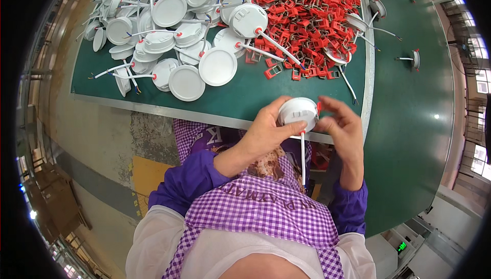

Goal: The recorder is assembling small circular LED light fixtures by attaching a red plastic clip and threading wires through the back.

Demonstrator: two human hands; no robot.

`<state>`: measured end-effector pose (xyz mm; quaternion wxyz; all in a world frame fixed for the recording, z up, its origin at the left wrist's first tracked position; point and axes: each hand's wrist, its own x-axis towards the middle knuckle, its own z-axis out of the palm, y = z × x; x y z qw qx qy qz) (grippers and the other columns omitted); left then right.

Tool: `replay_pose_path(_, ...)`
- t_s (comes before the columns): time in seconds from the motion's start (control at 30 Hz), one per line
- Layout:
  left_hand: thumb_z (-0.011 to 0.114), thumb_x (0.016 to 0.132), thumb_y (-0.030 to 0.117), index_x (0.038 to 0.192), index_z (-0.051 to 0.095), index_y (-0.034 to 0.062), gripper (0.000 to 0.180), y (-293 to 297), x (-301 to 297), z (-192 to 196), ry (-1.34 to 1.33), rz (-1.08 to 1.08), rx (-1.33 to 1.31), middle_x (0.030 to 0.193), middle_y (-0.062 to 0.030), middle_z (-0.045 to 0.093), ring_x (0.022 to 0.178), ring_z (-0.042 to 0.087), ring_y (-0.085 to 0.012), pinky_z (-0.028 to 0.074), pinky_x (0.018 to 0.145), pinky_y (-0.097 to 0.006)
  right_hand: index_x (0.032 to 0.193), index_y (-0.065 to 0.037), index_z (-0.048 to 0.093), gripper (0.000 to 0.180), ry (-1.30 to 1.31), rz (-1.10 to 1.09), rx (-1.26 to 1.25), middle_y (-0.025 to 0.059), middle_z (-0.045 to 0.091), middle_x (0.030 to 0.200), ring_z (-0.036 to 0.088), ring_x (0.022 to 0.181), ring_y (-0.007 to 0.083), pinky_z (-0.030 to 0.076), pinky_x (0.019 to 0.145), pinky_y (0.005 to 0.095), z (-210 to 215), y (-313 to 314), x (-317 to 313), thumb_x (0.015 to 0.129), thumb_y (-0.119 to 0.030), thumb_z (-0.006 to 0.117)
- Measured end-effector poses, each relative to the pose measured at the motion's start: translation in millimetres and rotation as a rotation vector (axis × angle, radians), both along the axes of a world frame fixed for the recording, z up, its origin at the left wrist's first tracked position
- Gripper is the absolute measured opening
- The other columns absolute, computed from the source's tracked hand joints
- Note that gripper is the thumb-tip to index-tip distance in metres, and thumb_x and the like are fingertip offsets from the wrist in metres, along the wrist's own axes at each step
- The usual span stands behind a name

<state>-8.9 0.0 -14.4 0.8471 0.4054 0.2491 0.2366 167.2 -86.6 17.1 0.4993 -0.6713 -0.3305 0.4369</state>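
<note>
My left hand [270, 126] is closed round a white round downlight [295, 113], held over the table's front edge with its back side up. From the lamp's near side a white cable [303, 159] hangs toward my apron. At the lamp's right rim my right hand [341, 123] pinches a small red clip [319, 108], which touches or nearly touches the rim. Its fingertips partly hide the clip.
White downlights [171, 10] with cables are heaped on the green table [230, 100] at the back left. Beside them lies a pile of red clips [307, 18]. Several lamps with clips stand on the green surface [409, 100] at the right, past a metal edge strip [369, 64].
</note>
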Motion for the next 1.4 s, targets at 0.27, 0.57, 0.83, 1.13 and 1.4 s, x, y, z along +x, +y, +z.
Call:
replay_pose_path(0.27,0.062,0.091,0.003,0.127,0.045,-0.0006,0.04,28,-12,2,-0.015,-0.108,-0.16,0.115,-0.0094,0.06,0.101,0.063,-0.0156,0.053,0.087,-0.03,0.099,-0.002,0.063,0.013,-1.258,0.069,-0.066,0.0155,0.061,0.097,0.062,0.077,0.0366,0.051,0.069,0.041,-27,42,50,0.085,-0.002,0.062)
replay_pose_path(0.57,0.049,0.096,0.023,0.132,0.046,0.0026,0.042,21,-11,-6,-0.457,-0.081,-0.831,0.128,-0.0195,0.056,0.118,0.056,-0.0384,0.044,0.097,-0.065,0.098,0.001,0.053,0.005,-0.526,-0.143,0.035,0.0127,0.066,0.102,0.068,0.08,0.0201,0.052,0.068,0.0304,-16,22,25,0.094,-0.002,0.055)
replay_pose_path(0.83,0.056,0.095,0.012,0.14,0.031,0.0043,0.052,12,-6,4,-0.375,-0.168,-0.597,0.131,-0.0142,0.05,0.121,0.054,-0.0267,0.047,0.103,-0.039,0.109,0.005,0.054,0.018,-0.032,-0.203,0.233,0.0129,0.066,0.1,0.067,0.083,0.0166,0.052,0.074,0.0264,4,20,-5,0.092,0.001,0.059)
replay_pose_path(1.13,0.077,0.082,0.01,0.115,0.055,-0.0006,0.041,17,-10,13,0.118,0.056,0.153,0.104,-0.0053,0.063,0.093,0.062,-0.0101,0.051,0.081,-0.024,0.099,0.004,0.063,0.012,-0.149,-0.292,0.217,0.0078,0.067,0.09,0.066,0.074,0.0133,0.051,0.065,0.0236,1,15,-19,0.088,0.002,0.066)
replay_pose_path(1.4,0.075,0.082,0.01,0.105,0.057,0.002,0.03,15,-8,15,0.188,0.113,0.253,0.087,-0.0026,0.063,0.078,0.058,-0.0051,0.048,0.067,-0.022,0.095,0.003,0.065,0.014,-0.676,-0.116,0.239,0.0107,0.065,0.081,0.062,0.062,0.0135,0.048,0.057,0.026,5,26,-34,0.084,-0.002,0.071)
